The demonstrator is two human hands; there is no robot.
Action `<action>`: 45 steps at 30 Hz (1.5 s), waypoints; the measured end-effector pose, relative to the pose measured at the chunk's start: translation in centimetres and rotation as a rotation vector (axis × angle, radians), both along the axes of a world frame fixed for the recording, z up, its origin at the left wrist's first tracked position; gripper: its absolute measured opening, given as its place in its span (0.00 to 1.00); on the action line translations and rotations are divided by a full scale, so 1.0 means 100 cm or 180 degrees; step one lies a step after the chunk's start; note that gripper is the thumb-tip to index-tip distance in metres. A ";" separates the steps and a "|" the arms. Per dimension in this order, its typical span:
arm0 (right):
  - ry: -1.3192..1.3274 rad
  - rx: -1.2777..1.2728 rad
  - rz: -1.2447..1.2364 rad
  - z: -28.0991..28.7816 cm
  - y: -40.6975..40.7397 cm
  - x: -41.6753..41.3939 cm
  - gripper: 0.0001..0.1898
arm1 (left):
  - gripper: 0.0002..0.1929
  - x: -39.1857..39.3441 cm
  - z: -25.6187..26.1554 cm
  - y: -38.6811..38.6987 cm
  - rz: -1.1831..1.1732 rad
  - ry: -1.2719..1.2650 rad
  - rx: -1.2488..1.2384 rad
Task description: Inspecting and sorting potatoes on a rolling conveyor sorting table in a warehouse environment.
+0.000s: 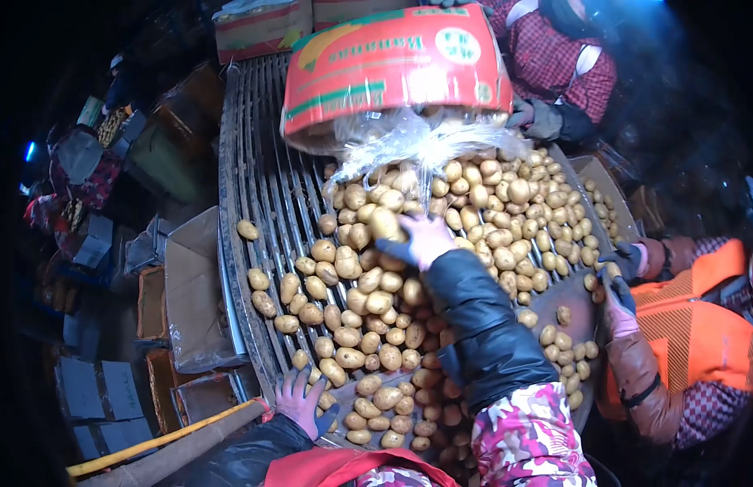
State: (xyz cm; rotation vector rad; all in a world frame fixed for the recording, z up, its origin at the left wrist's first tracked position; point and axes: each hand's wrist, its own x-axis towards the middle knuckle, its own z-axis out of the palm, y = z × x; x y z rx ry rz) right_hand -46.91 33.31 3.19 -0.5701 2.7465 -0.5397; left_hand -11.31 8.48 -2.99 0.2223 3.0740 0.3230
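Many potatoes (347, 262) lie across a slatted metal sorting table (273, 152) in front of me. My right hand (422, 240), in a pink glove with dark fingers, reaches over the pile with its fingers around a large potato (385, 224). My left hand (301, 395), gloved alike, rests with spread fingers at the near left edge, beside several potatoes, and holds nothing. Beyond the pile, a red cardboard banana box (395, 67) is tipped over, its clear plastic liner (407, 146) hanging onto the potatoes.
A co-worker in a checked top (553, 61) has gloved hands at the tipped box. Another in an orange vest (693, 329) handles potatoes at the right edge. An open cardboard box (197, 292) stands left of the table, near a yellow pole (163, 437). More boxes and people are farther left.
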 end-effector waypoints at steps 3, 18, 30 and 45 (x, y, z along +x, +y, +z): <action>0.0577 0.0217 -0.0083 -0.019 -0.030 0.069 0.43 | 0.33 0.004 -0.001 -0.002 0.0019 0.0070 0.0011; 0.1216 0.0379 -0.0380 -0.063 0.002 0.289 0.32 | 0.33 0.016 -0.010 -0.008 -0.0009 0.0097 0.0241; 0.0724 -0.0358 0.0199 -0.040 -0.034 0.337 0.18 | 0.39 0.014 -0.012 -0.014 -0.0122 -0.0031 -0.0074; -0.0369 0.0052 -0.0035 -0.024 -0.216 0.083 0.17 | 0.37 0.014 -0.021 -0.021 -0.0126 0.0010 0.0310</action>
